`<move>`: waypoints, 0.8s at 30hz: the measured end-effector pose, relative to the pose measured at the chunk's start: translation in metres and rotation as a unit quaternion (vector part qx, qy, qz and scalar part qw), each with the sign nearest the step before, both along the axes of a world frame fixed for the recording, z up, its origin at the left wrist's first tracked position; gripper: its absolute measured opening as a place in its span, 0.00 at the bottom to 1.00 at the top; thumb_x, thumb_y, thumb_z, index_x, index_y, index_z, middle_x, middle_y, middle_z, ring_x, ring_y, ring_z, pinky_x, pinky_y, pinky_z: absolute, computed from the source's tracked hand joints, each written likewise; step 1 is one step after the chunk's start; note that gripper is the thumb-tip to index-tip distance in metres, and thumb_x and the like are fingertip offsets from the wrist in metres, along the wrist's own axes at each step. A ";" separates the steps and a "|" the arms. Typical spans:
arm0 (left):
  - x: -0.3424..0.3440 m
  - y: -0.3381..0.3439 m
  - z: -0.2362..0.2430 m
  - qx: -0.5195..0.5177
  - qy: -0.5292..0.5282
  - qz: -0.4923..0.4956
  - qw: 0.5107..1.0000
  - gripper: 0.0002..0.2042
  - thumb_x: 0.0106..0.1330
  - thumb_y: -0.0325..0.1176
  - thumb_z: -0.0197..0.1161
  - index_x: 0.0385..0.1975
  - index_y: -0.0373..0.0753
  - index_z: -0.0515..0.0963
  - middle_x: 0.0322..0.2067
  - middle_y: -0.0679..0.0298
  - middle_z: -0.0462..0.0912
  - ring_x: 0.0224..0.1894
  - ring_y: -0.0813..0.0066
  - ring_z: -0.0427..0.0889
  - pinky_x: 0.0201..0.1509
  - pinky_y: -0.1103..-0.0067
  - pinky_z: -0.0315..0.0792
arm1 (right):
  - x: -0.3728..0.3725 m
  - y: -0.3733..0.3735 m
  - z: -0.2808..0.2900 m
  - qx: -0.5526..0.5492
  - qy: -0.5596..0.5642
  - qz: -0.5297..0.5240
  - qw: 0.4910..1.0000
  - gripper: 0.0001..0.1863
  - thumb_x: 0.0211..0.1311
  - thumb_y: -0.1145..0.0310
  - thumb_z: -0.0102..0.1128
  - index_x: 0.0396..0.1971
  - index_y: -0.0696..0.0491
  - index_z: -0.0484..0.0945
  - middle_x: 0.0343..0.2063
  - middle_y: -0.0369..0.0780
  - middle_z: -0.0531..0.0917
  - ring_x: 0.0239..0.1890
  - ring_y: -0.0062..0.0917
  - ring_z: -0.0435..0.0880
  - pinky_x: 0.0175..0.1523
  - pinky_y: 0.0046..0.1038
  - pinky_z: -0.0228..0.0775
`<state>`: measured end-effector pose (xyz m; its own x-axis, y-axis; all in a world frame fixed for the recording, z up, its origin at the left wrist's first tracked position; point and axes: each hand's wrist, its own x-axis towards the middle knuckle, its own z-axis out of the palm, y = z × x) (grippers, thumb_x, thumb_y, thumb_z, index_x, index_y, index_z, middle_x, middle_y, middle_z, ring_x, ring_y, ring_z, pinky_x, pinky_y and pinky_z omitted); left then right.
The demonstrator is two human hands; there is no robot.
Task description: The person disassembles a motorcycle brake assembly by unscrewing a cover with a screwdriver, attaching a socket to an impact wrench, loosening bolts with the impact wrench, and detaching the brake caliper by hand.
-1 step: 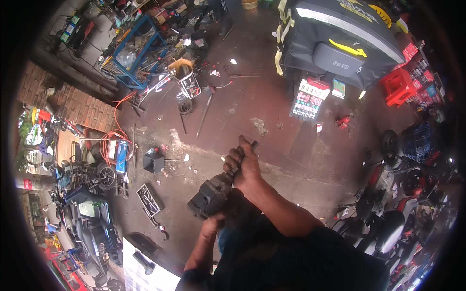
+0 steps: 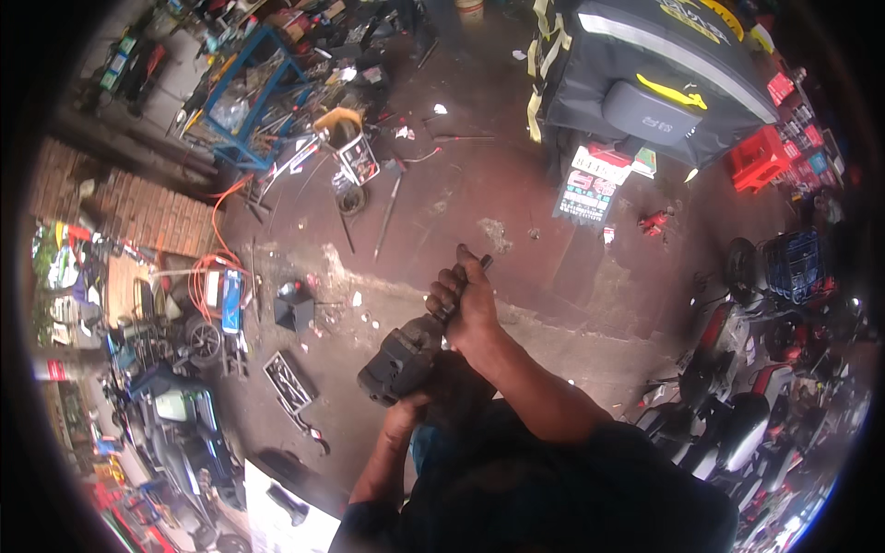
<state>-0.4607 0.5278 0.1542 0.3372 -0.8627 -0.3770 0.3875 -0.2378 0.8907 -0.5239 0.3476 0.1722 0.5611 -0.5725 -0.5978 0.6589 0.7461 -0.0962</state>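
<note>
Close in front of my body I hold a bulky black power tool [image 2: 392, 367], which looks like a cordless impact wrench. My left hand [image 2: 411, 407] is wrapped about it from below, most of its fingers hidden behind the tool's body. At the tool's far end my right hand [image 2: 468, 302] is closed, fingers curled and thumb pointing away from me. A short dark metal rod [image 2: 487, 263] sticks out past that fist; where it meets the tool is covered by my fingers.
A grey tray of tools [image 2: 289, 382] and a black box-shaped part [image 2: 294, 311] lie on the floor to the left. A blue metal rack [image 2: 244, 101] stands far left. Ahead right is a large black delivery box [image 2: 645, 88]. A red stool [image 2: 761, 158] and parked motorbikes [image 2: 737, 433] line the right.
The whole view has shifted slightly. The tool's body is tilted a little differently, and my right fist sits marginally higher in view. Both hands keep their hold.
</note>
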 end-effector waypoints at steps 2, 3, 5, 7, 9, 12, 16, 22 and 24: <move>0.047 -0.034 -0.008 0.030 -0.057 -0.088 0.994 0.24 0.50 0.32 0.62 0.49 0.33 0.69 0.36 0.63 0.76 0.38 0.75 0.76 0.43 0.80 0.72 | 0.029 -0.030 -0.001 0.019 -0.002 -0.038 0.999 0.25 0.60 0.53 0.58 0.12 0.43 0.55 0.12 0.29 0.57 0.14 0.18 0.55 0.21 0.23 0.49; 0.068 -0.050 -0.012 0.035 -0.054 -0.100 0.993 0.24 0.50 0.32 0.62 0.49 0.33 0.69 0.36 0.63 0.76 0.38 0.75 0.76 0.43 0.80 0.72 | 0.042 -0.047 -0.003 0.026 0.001 -0.050 0.998 0.25 0.60 0.53 0.58 0.12 0.43 0.55 0.12 0.29 0.57 0.14 0.18 0.55 0.21 0.23 0.49; 0.098 -0.085 -0.005 0.029 0.067 -0.133 0.988 0.23 0.52 0.33 0.62 0.49 0.34 0.69 0.35 0.65 0.75 0.37 0.77 0.75 0.41 0.81 0.71 | 0.061 -0.075 -0.003 0.030 -0.019 -0.094 0.995 0.26 0.59 0.53 0.58 0.11 0.42 0.54 0.12 0.29 0.55 0.15 0.18 0.55 0.21 0.23 0.48; 0.120 -0.108 -0.015 0.010 0.071 -0.162 0.984 0.22 0.51 0.30 0.61 0.48 0.34 0.71 0.38 0.64 0.76 0.41 0.75 0.76 0.44 0.79 0.72 | 0.072 -0.098 -0.002 0.048 -0.015 -0.116 0.992 0.26 0.59 0.53 0.58 0.11 0.42 0.53 0.12 0.29 0.54 0.15 0.18 0.54 0.21 0.23 0.48; 0.138 -0.132 -0.022 -0.010 0.074 -0.188 0.979 0.21 0.50 0.26 0.60 0.47 0.35 0.73 0.40 0.63 0.77 0.44 0.73 0.76 0.48 0.78 0.73 | 0.082 -0.125 -0.002 0.066 -0.013 -0.134 0.989 0.26 0.59 0.53 0.58 0.11 0.42 0.53 0.12 0.29 0.54 0.15 0.18 0.54 0.21 0.23 0.48; 0.152 -0.179 -0.020 0.017 0.020 -0.189 0.982 0.18 0.53 0.25 0.60 0.45 0.35 0.74 0.39 0.63 0.77 0.44 0.74 0.76 0.46 0.77 0.73 | 0.094 -0.165 -0.010 0.044 -0.010 -0.168 0.985 0.26 0.60 0.52 0.57 0.11 0.42 0.53 0.12 0.29 0.53 0.15 0.19 0.53 0.21 0.23 0.48; 0.157 -0.248 0.001 0.070 -0.068 -0.221 0.970 0.15 0.55 0.29 0.62 0.44 0.36 0.75 0.40 0.63 0.77 0.44 0.75 0.76 0.46 0.76 0.72 | 0.099 -0.221 -0.021 0.051 -0.022 -0.175 0.983 0.26 0.61 0.52 0.56 0.11 0.42 0.53 0.11 0.29 0.52 0.15 0.19 0.53 0.21 0.24 0.48; 0.149 -0.314 0.021 0.000 -0.404 -0.201 0.892 0.17 0.61 0.35 0.61 0.48 0.36 0.72 0.41 0.62 0.77 0.45 0.71 0.76 0.46 0.72 0.71 | 0.111 -0.285 -0.021 0.075 -0.001 -0.192 0.978 0.26 0.62 0.51 0.55 0.11 0.42 0.53 0.11 0.29 0.53 0.15 0.19 0.53 0.21 0.24 0.48; 0.151 -0.336 0.025 0.016 -0.420 -0.200 0.885 0.18 0.61 0.35 0.61 0.50 0.35 0.71 0.44 0.61 0.77 0.46 0.70 0.76 0.48 0.71 0.71 | 0.117 -0.305 -0.021 0.076 0.011 -0.196 0.978 0.26 0.62 0.51 0.55 0.11 0.42 0.53 0.11 0.29 0.53 0.15 0.19 0.53 0.21 0.24 0.48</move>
